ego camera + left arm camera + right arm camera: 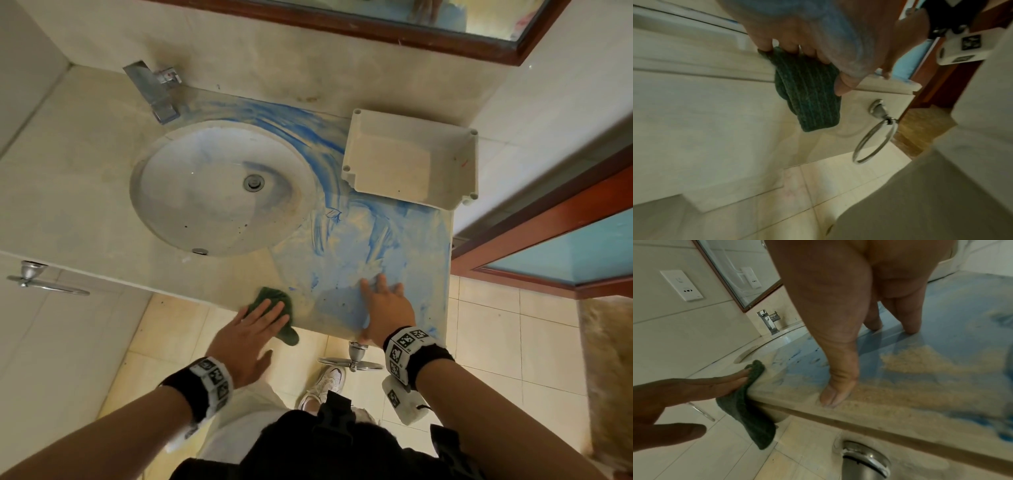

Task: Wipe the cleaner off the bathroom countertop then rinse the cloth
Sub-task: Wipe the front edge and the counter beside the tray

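The left hand (251, 337) is pressing the green cloth (279, 313) with straight, flat fingers at the table's (85, 219) front edge, part of it hanging over. The right hand (385, 308) is resting spread and flat on the blue cleaner (359, 240), holding nothing. The wiping step seems barely begun; next, the cloth likely needs sweeping rightward through the smears, toward the sink (205, 192).
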